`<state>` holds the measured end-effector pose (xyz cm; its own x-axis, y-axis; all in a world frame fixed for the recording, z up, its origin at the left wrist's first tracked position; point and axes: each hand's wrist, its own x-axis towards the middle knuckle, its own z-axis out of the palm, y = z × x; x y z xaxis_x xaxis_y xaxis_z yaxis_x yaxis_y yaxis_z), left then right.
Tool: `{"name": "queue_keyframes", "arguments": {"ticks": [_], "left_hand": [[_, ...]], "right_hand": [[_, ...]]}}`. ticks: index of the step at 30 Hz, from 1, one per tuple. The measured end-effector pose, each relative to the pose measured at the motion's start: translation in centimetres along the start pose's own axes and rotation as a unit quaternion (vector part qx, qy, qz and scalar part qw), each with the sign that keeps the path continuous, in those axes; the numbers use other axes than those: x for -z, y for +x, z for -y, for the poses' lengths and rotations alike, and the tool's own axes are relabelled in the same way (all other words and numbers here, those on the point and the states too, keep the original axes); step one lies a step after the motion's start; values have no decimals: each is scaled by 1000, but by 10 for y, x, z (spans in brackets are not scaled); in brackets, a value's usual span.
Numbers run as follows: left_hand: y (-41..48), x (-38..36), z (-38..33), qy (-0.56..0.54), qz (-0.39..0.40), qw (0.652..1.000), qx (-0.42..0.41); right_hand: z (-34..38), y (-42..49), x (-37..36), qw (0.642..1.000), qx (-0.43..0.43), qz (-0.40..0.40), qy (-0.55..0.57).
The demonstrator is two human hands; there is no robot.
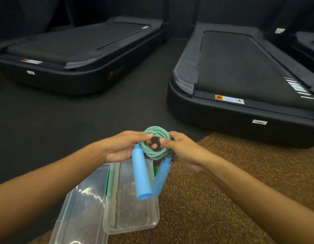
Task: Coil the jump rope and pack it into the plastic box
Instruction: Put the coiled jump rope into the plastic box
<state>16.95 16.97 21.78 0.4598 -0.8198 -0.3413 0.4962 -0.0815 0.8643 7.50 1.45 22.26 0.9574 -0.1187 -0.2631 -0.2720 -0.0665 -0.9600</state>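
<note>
Plastic box (pixel 135 228) open on the floor, just below both grips. Blue handles (pixel 141 175) dangle over it. Jump rope (pixel 157 131) is coiled; left grip (pixel 122 147) and right grip (pixel 184 148) pinch opposite sides. Coiling judged complete. Next: lower the coil in, folding the handles flat.

I count two hands: left hand (pixel 121 147) and right hand (pixel 184 152). One jump rope (pixel 155 147) with two blue handles, the sharp handle (pixel 141 175) and the blurred handle (pixel 162 176). One plastic box (pixel 133 224), one clear lid (pixel 82 208). Three treadmills: left treadmill (pixel 78 50), right treadmill (pixel 240 76), and a third treadmill (pixel 309 44) cut off at the edge.
</note>
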Motion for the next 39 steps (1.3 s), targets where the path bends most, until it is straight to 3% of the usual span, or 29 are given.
{"name": "queue_keyframes", "arguments": {"ticks": [7, 13, 20, 24, 29, 36, 39], "left_hand": [[-15, 51, 49, -97, -90, 991, -24], [-7, 79, 102, -117, -165, 979, 19], [20, 94, 142, 12, -238, 970, 55], [38, 98, 159, 41, -283, 956, 59], [60, 104, 175, 83, -347, 929, 101], [66, 99, 176, 199, -400, 886, 127], [63, 96, 169, 179, -402, 889, 121]], "right_hand": [[-22, 46, -48, 991, -100, 91, -15], [-61, 77, -62, 968, -194, 136, -83], [-109, 104, -77, 949, -279, 111, -98], [-130, 114, -89, 954, -267, 53, -123], [-157, 124, -106, 945, -221, -12, -240], [-166, 124, -110, 917, -225, -18, -330], [-164, 123, -112, 906, -221, -17, -360]]}}
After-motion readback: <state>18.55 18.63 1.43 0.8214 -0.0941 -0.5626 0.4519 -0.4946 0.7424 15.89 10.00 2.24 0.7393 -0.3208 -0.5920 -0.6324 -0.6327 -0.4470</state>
